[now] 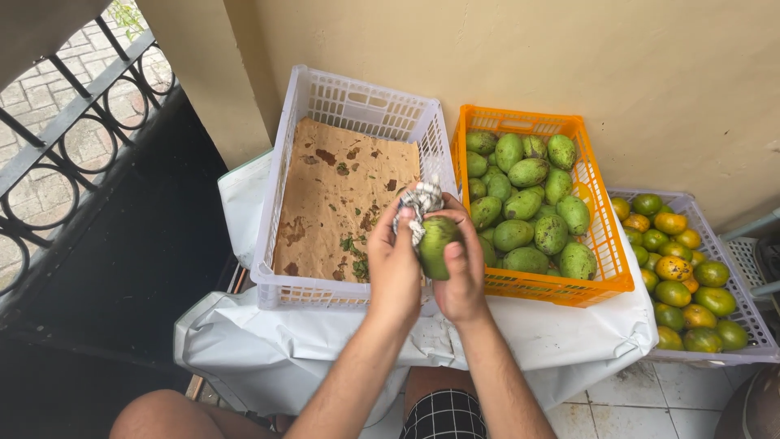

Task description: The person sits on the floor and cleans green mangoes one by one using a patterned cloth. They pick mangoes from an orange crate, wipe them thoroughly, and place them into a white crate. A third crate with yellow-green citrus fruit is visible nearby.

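Mango (pixel 436 246) held upright, long axis near vertical, between both hands above the gap between white crate (pixel 280 195) and orange crate (pixel 601 236). Right hand (pixel 463 276) fingers wrapped around it; left hand (pixel 395 264) fingers pinch patterned cloth (pixel 421 201) against its top.

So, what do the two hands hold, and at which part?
The right hand grips a green mango around its lower side. The left hand presses a patterned cloth against its top end.

head view, steeply downward (close above hands (pixel 426 264))
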